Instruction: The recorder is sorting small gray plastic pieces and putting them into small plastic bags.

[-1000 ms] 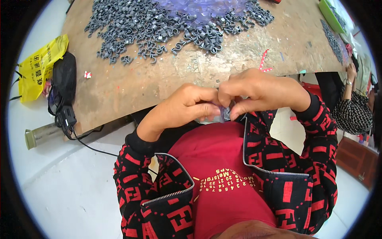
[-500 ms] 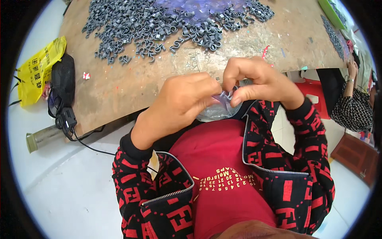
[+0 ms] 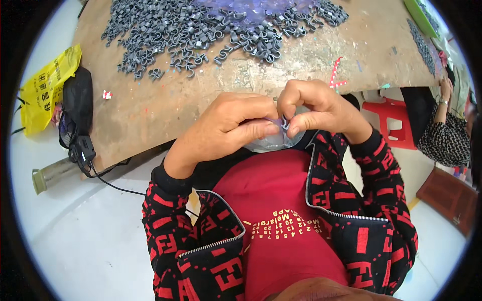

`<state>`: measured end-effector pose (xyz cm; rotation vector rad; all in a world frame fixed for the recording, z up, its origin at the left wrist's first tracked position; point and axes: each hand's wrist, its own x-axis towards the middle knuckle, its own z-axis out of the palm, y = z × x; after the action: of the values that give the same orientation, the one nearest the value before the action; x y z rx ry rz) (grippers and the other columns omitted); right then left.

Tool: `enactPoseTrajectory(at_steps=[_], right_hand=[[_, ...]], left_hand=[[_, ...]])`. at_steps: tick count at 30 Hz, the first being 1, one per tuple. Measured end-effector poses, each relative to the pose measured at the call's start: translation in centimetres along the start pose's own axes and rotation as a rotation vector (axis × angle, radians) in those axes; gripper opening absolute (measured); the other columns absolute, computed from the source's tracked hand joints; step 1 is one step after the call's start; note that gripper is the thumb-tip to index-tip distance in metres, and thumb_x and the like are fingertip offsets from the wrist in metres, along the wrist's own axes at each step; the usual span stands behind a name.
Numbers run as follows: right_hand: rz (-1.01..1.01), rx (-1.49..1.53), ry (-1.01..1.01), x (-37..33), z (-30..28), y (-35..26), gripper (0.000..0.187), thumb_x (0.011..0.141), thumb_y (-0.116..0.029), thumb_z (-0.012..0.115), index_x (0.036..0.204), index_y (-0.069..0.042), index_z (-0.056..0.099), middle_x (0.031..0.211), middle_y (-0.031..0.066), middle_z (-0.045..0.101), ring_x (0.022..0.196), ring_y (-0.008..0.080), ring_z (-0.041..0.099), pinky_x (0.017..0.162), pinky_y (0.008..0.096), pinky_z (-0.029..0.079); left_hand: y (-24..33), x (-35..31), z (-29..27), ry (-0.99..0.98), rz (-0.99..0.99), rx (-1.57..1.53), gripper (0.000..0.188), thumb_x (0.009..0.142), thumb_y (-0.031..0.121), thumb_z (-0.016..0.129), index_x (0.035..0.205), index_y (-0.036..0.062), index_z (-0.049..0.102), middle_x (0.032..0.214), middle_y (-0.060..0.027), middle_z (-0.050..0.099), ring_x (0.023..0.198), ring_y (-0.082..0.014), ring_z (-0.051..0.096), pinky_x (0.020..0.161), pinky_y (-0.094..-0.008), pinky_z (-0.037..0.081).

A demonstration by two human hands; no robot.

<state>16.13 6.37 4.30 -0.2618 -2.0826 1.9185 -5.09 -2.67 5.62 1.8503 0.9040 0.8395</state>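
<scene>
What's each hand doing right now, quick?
Left hand: closed, pinching a see-through purple piece.
Right hand: closed, thumb and finger on a small gray clip.

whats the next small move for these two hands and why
Probably press the small grey clip against the clear purple piece with the right hand. That hand seems to pinch the clip right beside the piece, which the left hand appears to grip; whether the two are already joined is too small to tell.
</scene>
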Motion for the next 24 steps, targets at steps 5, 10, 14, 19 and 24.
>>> enactPoseTrajectory(at_steps=[5, 10, 14, 19, 24], right_hand=[[-0.051, -0.509, 0.080, 1.0, -0.9, 0.5, 0.020, 0.077, -0.013, 0.072, 0.080, -0.005, 0.054, 0.084, 0.0060, 0.063, 0.079, 0.0234, 0.060, 0.071, 0.0306, 0.046], [-0.320, -0.929, 0.439, 1.3, -0.3, 3.0, 0.019, 0.071, -0.004, 0.071, 0.086, -0.005, 0.059, 0.091, 0.0094, 0.064, 0.082, 0.0279, 0.059, 0.076, 0.0355, 0.045], [-0.253, -0.869, 0.476, 1.7, 1.0, 5.4, 0.022, 0.072, -0.004, 0.070, 0.092, -0.006, 0.062, 0.092, 0.0095, 0.064, 0.084, 0.0283, 0.059, 0.076, 0.0351, 0.046], [-0.219, -0.853, 0.517, 1.6, 1.0, 6.8, 0.025, 0.073, -0.006, 0.070, 0.096, -0.005, 0.063, 0.092, 0.0088, 0.063, 0.088, 0.0281, 0.058, 0.076, 0.0350, 0.047], [-0.210, -0.900, 0.536, 1.4, 0.8, 7.0, 0.022, 0.073, -0.007, 0.070, 0.094, -0.006, 0.064, 0.089, 0.0085, 0.061, 0.086, 0.0279, 0.058, 0.075, 0.0350, 0.047]], left_hand=[[-2.0, 0.4, 0.6, 0.181, -0.159, -0.173, 0.012, 0.089, 0.011, 0.060, 0.097, 0.0019, 0.059, 0.081, -0.0027, 0.059, 0.072, -0.0093, 0.056, 0.062, -0.0230, 0.043], [-2.9, 1.2, 2.6, 0.593, -0.186, -0.258, 0.026, 0.081, 0.012, 0.071, 0.102, 0.0033, 0.059, 0.088, -0.0018, 0.058, 0.074, -0.0055, 0.057, 0.060, -0.0204, 0.046], [-4.2, 0.9, 3.5, 0.659, -0.151, 0.250, 0.030, 0.072, 0.006, 0.070, 0.099, 0.0028, 0.058, 0.086, -0.0075, 0.058, 0.071, -0.0165, 0.060, 0.061, -0.0264, 0.049], [-5.7, 0.4, 4.0, 0.612, -0.139, 0.307, 0.031, 0.069, 0.004, 0.066, 0.098, 0.0030, 0.058, 0.089, -0.0118, 0.059, 0.075, -0.0255, 0.061, 0.066, -0.0337, 0.050], [-6.2, 0.5, 4.5, 0.592, -0.066, 0.698, 0.035, 0.069, 0.007, 0.067, 0.103, 0.0023, 0.059, 0.102, -0.0130, 0.062, 0.090, -0.0318, 0.058, 0.080, -0.0401, 0.046]])
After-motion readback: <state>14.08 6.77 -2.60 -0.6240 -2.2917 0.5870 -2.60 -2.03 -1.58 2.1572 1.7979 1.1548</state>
